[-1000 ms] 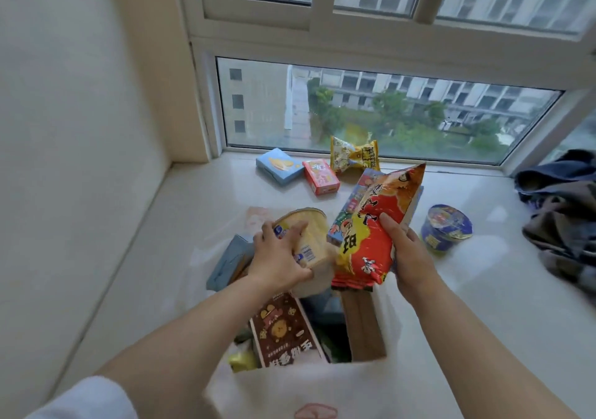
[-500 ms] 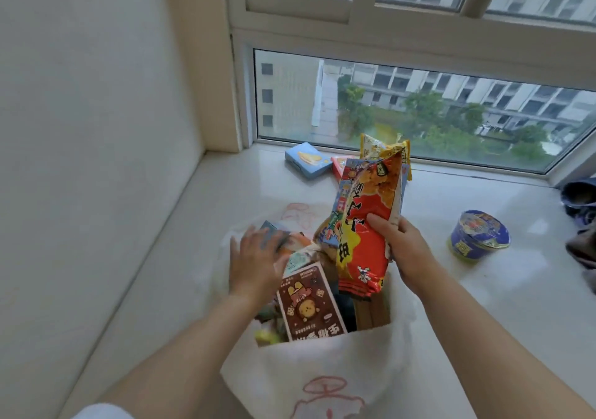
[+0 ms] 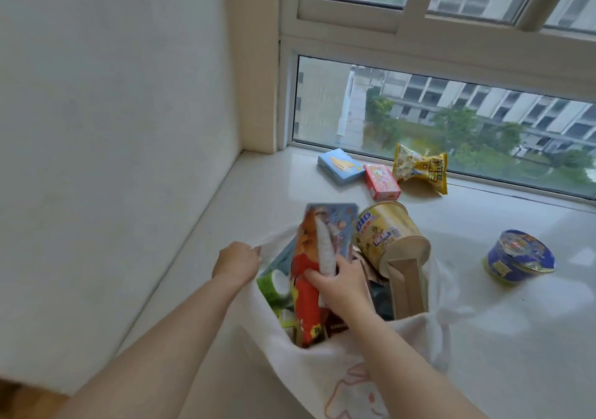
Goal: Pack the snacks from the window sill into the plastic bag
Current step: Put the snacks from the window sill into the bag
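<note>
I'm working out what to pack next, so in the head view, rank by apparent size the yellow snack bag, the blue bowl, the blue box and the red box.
1. blue bowl, though it sits nearer the camera
2. yellow snack bag
3. blue box and red box: too alike to rank.

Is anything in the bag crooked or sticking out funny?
Yes. The gold noodle cup lies tipped on its side at the top of the plastic bag, poking past the rim. The right hand pushes in a red snack packet upright.
</note>
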A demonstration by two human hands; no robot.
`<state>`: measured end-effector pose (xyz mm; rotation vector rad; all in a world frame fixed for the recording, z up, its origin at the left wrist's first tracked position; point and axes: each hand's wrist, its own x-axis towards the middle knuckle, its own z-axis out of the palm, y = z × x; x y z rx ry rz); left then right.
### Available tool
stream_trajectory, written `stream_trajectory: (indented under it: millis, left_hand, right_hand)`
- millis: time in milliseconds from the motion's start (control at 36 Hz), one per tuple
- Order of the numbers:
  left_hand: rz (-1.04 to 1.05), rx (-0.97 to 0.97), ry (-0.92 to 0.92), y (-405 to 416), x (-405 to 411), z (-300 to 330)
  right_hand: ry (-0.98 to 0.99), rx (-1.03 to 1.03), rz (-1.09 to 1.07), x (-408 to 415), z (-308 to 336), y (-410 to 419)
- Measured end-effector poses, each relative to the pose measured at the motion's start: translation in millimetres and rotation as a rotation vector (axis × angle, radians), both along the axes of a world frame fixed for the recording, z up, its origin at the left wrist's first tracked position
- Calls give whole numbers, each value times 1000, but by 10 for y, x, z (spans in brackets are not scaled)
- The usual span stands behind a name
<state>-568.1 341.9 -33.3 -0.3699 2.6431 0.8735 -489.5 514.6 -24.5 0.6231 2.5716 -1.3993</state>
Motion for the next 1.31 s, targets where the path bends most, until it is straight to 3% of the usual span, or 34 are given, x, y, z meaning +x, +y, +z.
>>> stream_trajectory:
  millis: [111,278,389,528,639,722,806,917,1028,1306]
  left_hand:
    - [82,105,11,53,50,13]
    - [119,156,8,85,119,18]
    - [118,160,55,-14,42,73]
    - [36,81,88,2,124,40]
    - [-78,-74,127,-75,168,39]
    - [-148,-179,149,-83,213,26]
    - [-117,-116,106,-79,202,18]
    - [-6,-1,130,-149,155,25]
    - [-20,-95,211,-193,174,38]
    - [-143,-288,247,-85,146,15]
  right_hand:
    - [-281,130,211,120,-153,-217]
    - [-277,509,246,99,-254,-433]
    - [-343,596,371,153,-251,-461]
    - [-376,613,455,201,-185,-412]
    - [-39,484,329,2,-47,-367]
    - [50,383,261,-172,-15,-357]
    - [38,199,131,-186,-103,-407]
    - [-34,456,257,-42,-140,-429]
    - [-100,551,459,-46,-20,-375]
    - [-275,565,615,-378,-66,-443]
